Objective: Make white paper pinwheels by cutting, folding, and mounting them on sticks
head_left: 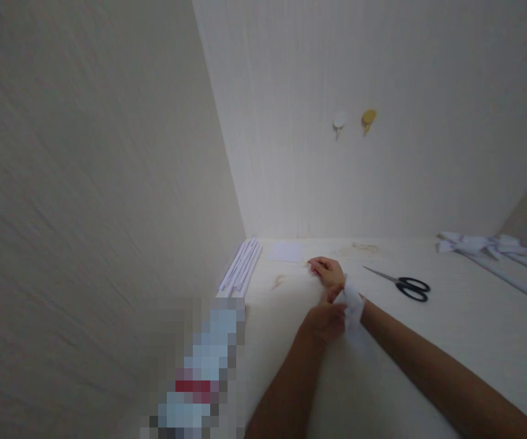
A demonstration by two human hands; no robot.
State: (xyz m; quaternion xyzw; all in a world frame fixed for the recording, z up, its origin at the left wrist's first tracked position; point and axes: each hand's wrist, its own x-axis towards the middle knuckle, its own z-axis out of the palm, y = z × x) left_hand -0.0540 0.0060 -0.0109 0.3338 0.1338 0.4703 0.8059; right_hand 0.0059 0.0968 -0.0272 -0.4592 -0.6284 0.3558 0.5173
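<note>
My left hand (328,320) is closed around a folded piece of white paper (353,302). The paper's lower part is blurred, and it lies across the line of my right wrist. Farther forward, my right hand (328,272) reaches left over the table with thumb and fingertips pinched together. Something thin and pale may be between those fingertips, but it is too small to name. Just beyond them lies a flat white paper square (286,252). A pair of black-handled scissors (404,285) rests to the right of my hands, its tip pointing toward them.
Several white paper sticks (241,266) lie along the left wall. Thin tan strands (278,281) are on the table, with more tan strands (366,247) near the back wall. At right lie folded white paper shapes (476,245) with long white sticks (510,280). A pixelated patch covers the lower left.
</note>
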